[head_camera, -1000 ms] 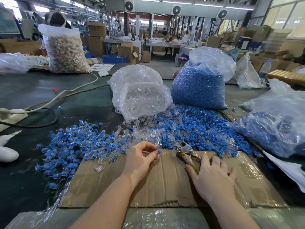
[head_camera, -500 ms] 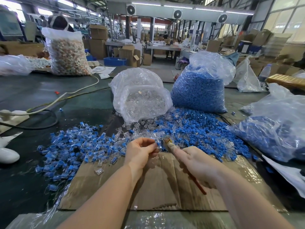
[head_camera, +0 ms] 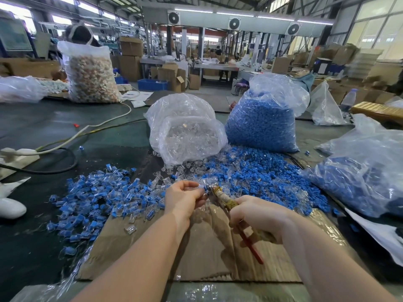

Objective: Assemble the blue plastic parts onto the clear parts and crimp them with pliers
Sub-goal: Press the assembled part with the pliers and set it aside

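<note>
My left hand (head_camera: 183,198) pinches a small clear part with a blue piece (head_camera: 201,188) above the cardboard sheet (head_camera: 207,253). My right hand (head_camera: 255,216) grips the pliers (head_camera: 224,199) by their worn handles, one red handle sticking out below. The plier jaws meet the held part at its right side. Loose blue parts (head_camera: 261,173) and clear parts (head_camera: 187,168) lie heaped behind my hands. A pile of joined blue-and-clear pieces (head_camera: 98,192) spreads to the left.
A bag of clear parts (head_camera: 185,131) and a bag of blue parts (head_camera: 261,120) stand behind the heap. Another bag with blue parts (head_camera: 366,168) lies at the right. White and black cables (head_camera: 72,136) cross the dark table at the left.
My right hand picked the pliers up off the cardboard and brought their jaws up to the part in my left hand. My left hand lifted slightly.
</note>
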